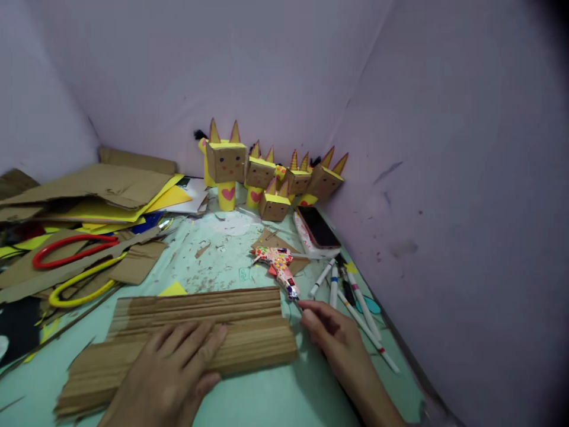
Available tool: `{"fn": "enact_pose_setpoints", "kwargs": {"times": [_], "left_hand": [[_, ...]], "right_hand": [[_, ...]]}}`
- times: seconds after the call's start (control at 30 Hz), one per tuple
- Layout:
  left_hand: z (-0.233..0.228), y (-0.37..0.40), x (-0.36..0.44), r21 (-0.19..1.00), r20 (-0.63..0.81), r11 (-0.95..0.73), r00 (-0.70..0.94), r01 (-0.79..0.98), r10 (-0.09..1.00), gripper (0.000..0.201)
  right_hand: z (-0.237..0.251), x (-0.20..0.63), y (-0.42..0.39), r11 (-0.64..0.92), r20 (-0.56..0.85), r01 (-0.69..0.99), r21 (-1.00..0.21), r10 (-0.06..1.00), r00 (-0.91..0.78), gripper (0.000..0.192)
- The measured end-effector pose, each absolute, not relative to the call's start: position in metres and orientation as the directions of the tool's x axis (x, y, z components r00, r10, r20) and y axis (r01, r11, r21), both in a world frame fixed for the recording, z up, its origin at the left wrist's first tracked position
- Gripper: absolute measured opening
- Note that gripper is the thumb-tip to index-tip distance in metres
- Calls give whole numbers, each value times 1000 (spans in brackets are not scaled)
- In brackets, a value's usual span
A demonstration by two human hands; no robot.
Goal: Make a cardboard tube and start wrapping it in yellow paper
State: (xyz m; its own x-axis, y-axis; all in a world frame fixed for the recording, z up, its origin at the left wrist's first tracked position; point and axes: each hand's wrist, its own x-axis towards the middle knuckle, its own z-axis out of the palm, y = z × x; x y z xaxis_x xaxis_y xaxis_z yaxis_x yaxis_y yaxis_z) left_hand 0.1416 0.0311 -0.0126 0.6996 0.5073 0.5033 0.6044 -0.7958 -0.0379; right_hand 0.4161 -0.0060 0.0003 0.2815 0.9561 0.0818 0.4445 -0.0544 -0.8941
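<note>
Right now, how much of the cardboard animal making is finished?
Five brown cardboard box-head figures with yellow horns already stand finished by the wall. In hand: the left hand lies flat on a ridged brown corrugated cardboard sheet, and the right hand reaches toward the colourful patterned glue gun. The sheet looks uncut and unglued, so a new piece has probably barely begun.

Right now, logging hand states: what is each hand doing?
Left hand: open, flat on the corrugated cardboard.
Right hand: fingers curled by the glue gun; grip unclear.

Head view, steeply down, close above table [267, 403]
</note>
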Motion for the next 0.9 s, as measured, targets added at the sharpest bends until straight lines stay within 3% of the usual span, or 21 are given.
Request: {"fn": "enact_pose_setpoints", "kwargs": {"times": [0.07, 0.17, 0.23, 0.33, 0.4, 0.5, 0.6, 0.7, 0.9], "left_hand": [[-11, 29, 143, -33, 469, -785, 703, 619, 535, 42], [-7, 24, 147, 1, 432, -769, 693, 639, 577, 41], [-1, 20, 151, 30, 391, -751, 684, 659, 616, 40], [14, 18, 144, 56, 334, -756, 701, 653, 630, 45], [25, 19, 127, 88, 384, -750, 672, 656, 633, 49], [36, 22, 87, 244, 513, -607, 431, 756, 742, 45], [32, 23, 54, 535, 416, -386, 163, 751, 894, 44], [19, 25, 46, 713, 247, -299, 172, 634, 954, 50], [3, 32, 64, 714, 238, -393, 327, 579, 914, 45]], "right_hand": [[-2, 403, -7, 135, 264, 558, -819, 952, 158, 32], [-4, 379, -15, 417, 511, 723, -551, 854, -103, 39], [-6, 366, -17, 521, 553, 750, -406, 794, -253, 37], [-11, 358, -13, 573, 580, 771, -276, 739, -342, 32], [-15, 360, -6, 604, 593, 778, -174, 695, -407, 31], [-22, 369, 3, 638, 595, 770, -19, 626, -504, 35], [-27, 375, 8, 655, 623, 755, 29, 579, -526, 38], [-30, 375, 10, 669, 630, 743, 22, 568, -529, 38], [-34, 373, 9, 646, 626, 763, 11, 590, -509, 41]]}}
